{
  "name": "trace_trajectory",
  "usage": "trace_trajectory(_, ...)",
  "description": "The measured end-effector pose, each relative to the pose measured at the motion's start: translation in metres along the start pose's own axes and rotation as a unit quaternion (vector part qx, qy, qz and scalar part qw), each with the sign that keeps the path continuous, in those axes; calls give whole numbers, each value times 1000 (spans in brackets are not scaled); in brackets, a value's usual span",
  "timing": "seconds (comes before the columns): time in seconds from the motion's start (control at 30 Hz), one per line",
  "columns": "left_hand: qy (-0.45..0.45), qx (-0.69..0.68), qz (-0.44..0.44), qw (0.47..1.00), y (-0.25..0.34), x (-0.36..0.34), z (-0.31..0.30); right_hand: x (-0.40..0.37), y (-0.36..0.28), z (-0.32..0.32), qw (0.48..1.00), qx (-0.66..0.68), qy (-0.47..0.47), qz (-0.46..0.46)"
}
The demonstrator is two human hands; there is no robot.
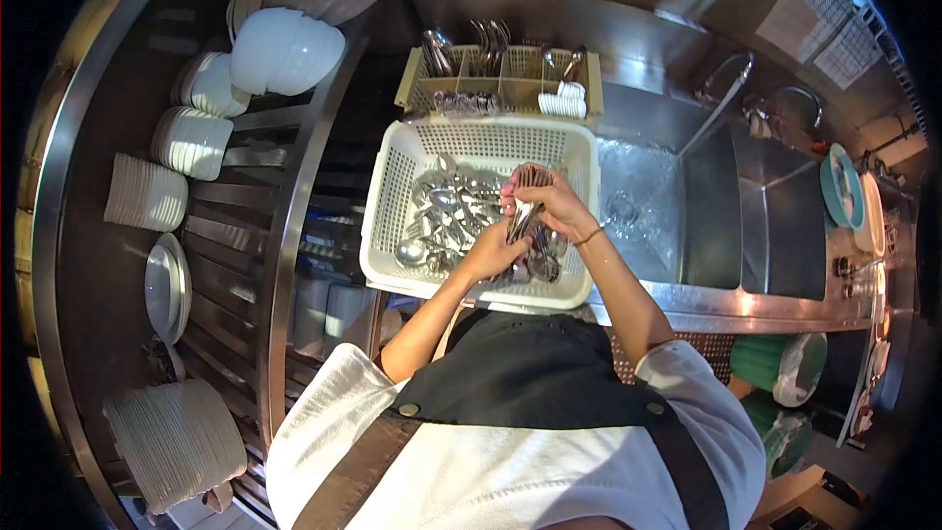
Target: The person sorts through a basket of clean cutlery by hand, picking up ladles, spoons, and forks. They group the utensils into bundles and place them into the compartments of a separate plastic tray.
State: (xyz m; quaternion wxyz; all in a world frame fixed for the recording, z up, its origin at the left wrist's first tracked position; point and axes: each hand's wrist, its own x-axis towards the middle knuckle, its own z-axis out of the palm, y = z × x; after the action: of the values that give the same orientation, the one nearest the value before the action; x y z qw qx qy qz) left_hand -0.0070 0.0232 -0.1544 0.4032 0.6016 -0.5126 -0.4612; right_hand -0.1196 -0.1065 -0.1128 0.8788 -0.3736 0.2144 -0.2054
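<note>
Over the white plastic basket (381, 206), both hands close around one bunch of forks (533, 177), tines pointing away from me. My right hand (557, 204) wraps the upper part near the tines. Lower down, the fingers of my left hand (498, 251) are closed on the handles. Loose spoons (444, 202) and other metal cutlery lie jumbled in the basket beneath, partly hidden by my hands. Right behind the basket stands a beige divided cutlery holder (420, 98). Its compartments hold upright forks (490, 44), metal cutlery and stacked white spoons (562, 102).
To the right, a sink (633, 206) holds water below a faucet (721, 98); a second basin (780, 226) adjoins it. Stacked white bowls (285, 51) and plates (177, 442) fill the slatted rack at left. A turquoise basin (839, 186) sits far right.
</note>
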Motion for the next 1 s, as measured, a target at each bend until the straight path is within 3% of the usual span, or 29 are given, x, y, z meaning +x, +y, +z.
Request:
trace_trajectory(0.1,-58,-142,-39,987,23,6,-22,14,-13,10,999,36,-9,-16)
trace_trajectory(0.17,-78,-163,-30,983,33,17,-42,29,-29,22,999,37,1,-19)
trace_trajectory(0.23,-53,-106,-5,993,58,30,-65,47,-54,41,998,22,-4,-64)
trace_trajectory(0.3,21,67,-4,998,83,47,-89,71,-75,57,992,17,-24,-124)
trace_trajectory(0.4,168,170,160,958,103,77,-127,104,-113,81,978,-31,-13,-208)
trace_trajectory(0.43,161,207,155,952,118,84,-143,114,-125,87,970,-47,0,-241)
trace_trajectory(0.5,215,113,291,925,90,130,-178,139,-149,88,959,-42,10,-279)
trace_trajectory(0.57,233,73,208,947,106,140,-208,171,-170,77,925,-10,81,-372)
trace_trajectory(0.63,259,57,204,942,79,181,-233,204,-182,64,908,-41,113,-401)
trace_trajectory(0.7,212,73,158,962,48,221,-252,235,-185,49,889,-72,143,-430)
trace_trajectory(0.83,164,136,142,967,12,285,-249,283,-175,21,896,-130,128,-405)
trace_trajectory(0.9,179,230,156,944,3,301,-238,297,-165,8,926,-179,96,-319)
trace_trajectory(0.93,153,238,109,953,13,300,-233,301,-158,3,925,-176,105,-320)
trace_trajectory(1.0,164,282,104,940,22,303,-221,309,-150,-3,931,-217,78,-281)
